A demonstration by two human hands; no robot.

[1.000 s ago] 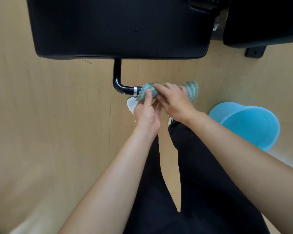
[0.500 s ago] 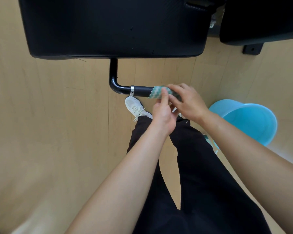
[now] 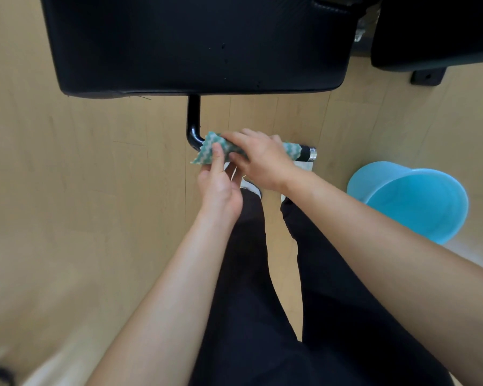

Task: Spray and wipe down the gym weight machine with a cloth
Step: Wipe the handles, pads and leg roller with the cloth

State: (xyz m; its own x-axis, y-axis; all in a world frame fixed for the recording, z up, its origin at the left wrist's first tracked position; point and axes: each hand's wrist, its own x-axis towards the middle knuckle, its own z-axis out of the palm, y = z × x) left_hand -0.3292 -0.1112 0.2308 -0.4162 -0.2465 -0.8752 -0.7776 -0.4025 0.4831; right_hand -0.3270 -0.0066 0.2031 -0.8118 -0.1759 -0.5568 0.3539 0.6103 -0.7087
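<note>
Both bare forearms reach forward and down from the bottom of the view and meet at a black bent handle bar [image 3: 193, 126] that comes out under the black seat pad [image 3: 195, 43] of the gym weight machine. The bar goes down from the pad edge, bends, and then runs to the right, ending in a dark grip with a silver end cap [image 3: 309, 153].

A teal cloth with a white zigzag pattern [image 3: 207, 151] is wrapped around the horizontal part of the bar, from just after the bend to near the end cap. The right hand [image 3: 262, 160] lies over the cloth from above, palm down, wrist a little bent, fingers curled around the cloth and the bar under it, so it closes on the wrapped bar. The left hand [image 3: 219, 188] comes from below and the left, with the palm turned toward the right hand. Its thumb points up and presses on the loose left corner of the cloth, while its fingers go behind the cloth; it pinches the cloth, but how tightly I cannot tell. The two hands touch each other near the bar.

Under the hands are the person's legs in black trousers [image 3: 262, 302] and a small part of a white shoe [image 3: 248, 185]. On the light wooden floor [image 3: 81, 190], to the right and well apart from the hands, stands a light blue plastic bucket [image 3: 418, 201].
</note>
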